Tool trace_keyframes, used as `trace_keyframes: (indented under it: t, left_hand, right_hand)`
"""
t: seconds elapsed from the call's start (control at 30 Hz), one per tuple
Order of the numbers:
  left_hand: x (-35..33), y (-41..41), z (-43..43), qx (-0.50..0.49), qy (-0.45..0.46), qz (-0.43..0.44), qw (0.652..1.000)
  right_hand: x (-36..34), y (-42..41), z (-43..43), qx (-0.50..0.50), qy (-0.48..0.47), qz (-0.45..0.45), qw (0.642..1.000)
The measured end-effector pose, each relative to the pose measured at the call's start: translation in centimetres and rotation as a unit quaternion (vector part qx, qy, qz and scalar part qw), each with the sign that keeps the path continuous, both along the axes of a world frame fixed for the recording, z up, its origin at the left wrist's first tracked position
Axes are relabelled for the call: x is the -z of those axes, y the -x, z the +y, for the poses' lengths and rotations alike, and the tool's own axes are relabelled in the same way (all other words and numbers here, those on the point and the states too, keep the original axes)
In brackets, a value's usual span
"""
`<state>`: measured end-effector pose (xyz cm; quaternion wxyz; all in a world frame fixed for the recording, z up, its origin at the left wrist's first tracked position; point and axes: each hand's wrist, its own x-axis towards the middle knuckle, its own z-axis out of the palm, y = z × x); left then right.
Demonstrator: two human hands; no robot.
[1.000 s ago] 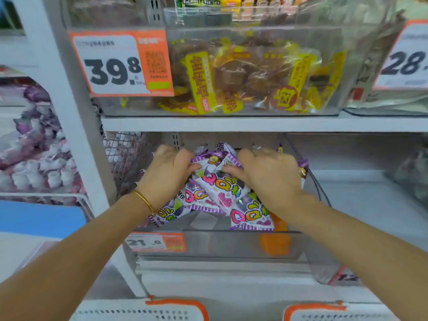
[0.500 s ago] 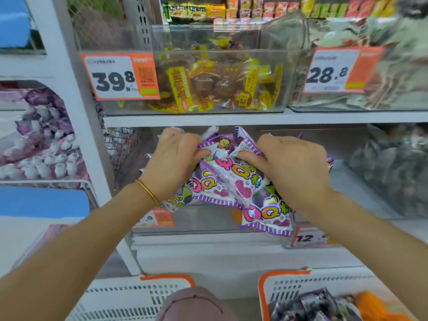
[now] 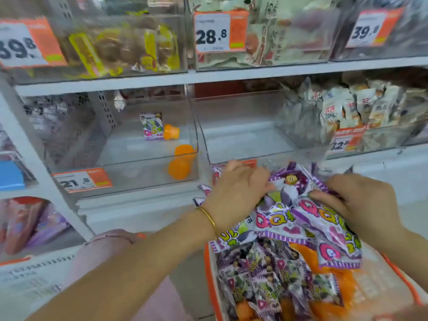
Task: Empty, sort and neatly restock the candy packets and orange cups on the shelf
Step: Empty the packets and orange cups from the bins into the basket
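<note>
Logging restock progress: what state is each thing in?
Clear bin, nearly emptied.
Lone candy packet, upright at the bin's back.
Orange cup, on its side beside it.
Front orange cups, lying in the bin's corner.
Bundle of candy packets, held over the basket.
Left hand, gripping the bundle.
Right hand, gripping the bundle.
Basket, part-filled with packets and cups.

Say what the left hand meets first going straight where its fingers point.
The left hand meets the candy packets in its grip at once; beyond them, probably the right hand, depth unclear.
</note>
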<state>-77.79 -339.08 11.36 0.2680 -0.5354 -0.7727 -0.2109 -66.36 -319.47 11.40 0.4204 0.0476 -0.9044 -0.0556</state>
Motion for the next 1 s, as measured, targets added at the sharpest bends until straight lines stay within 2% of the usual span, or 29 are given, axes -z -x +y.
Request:
trace_keyframes:
  t: [0.17,0.33,0.47,0.53,0.6,0.67,0.73,0.9,1.0]
  left_hand:
    - [8.7,-3.5,4.6,-0.019,0.105,-0.183,0.977]
    - [15.5,-3.1,7.3,-0.054,0.174,-0.243,0.953]
    - [18.9,-1.5,8.2,-0.063,0.267,-0.293,0.916]
    - [19.7,-0.6,8.0,-0.052,0.322,-0.303,0.895]
    - [19.4,0.3,7.8,-0.045,0.327,-0.328,0.885]
    - [18.0,0.9,7.5,-0.032,0.293,-0.337,0.894]
    - [15.6,1.2,6.9,-0.015,0.251,-0.335,0.908]
    - [6.5,2.0,1.6,0.01,0.146,-0.32,0.936]
    - [1.5,4.2,-3.6,-0.012,0.04,-0.364,0.93]
  right_hand:
    - [8.5,-2.3,5.0,0.027,-0.008,-0.122,0.992]
    - [14.0,-1.1,7.0,0.039,-0.019,-0.248,0.968]
    - [17.7,-0.6,7.4,0.066,0.006,-0.335,0.94]
    - [18.8,-0.2,7.3,0.111,0.048,-0.41,0.904]
    - [18.3,0.3,6.8,0.15,0.069,-0.45,0.878]
    - [17.2,1.1,6.3,0.16,0.092,-0.436,0.881]
    - [15.7,2.3,5.6,0.139,0.136,-0.385,0.902]
    - [8.5,5.0,0.3,-0.009,0.209,-0.164,0.964]
    - [3.3,8.0,-4.3,-0.101,0.205,-0.074,0.971]
